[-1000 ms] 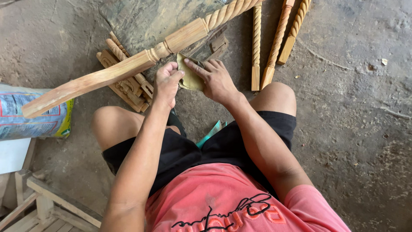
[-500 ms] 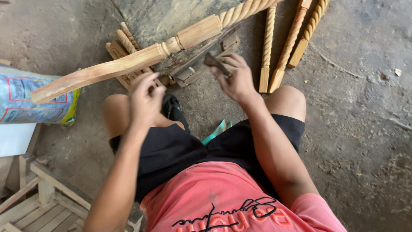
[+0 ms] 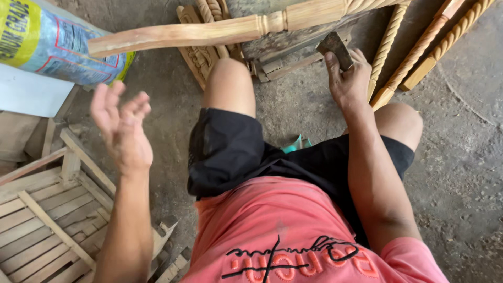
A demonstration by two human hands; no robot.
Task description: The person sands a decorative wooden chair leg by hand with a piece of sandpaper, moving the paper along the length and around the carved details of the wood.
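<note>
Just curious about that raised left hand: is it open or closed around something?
Open and empty: the left hand hangs in the air, fingers spread, touching nothing.

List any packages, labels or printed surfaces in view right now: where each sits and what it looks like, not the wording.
Woven sack: top left on the floor, lying on its side, bulging; pale blue with a yellow-green band and red lines.
White sheet: just below the sack at the left edge, flat, plain, no print visible.
Shirt print: bottom centre, black lettering on the person's pink shirt.
No screens or signs.

Left hand [image 3: 123,128] raised, fingers spread, empty; right hand [image 3: 347,78] closed, arm extended forward.
</note>
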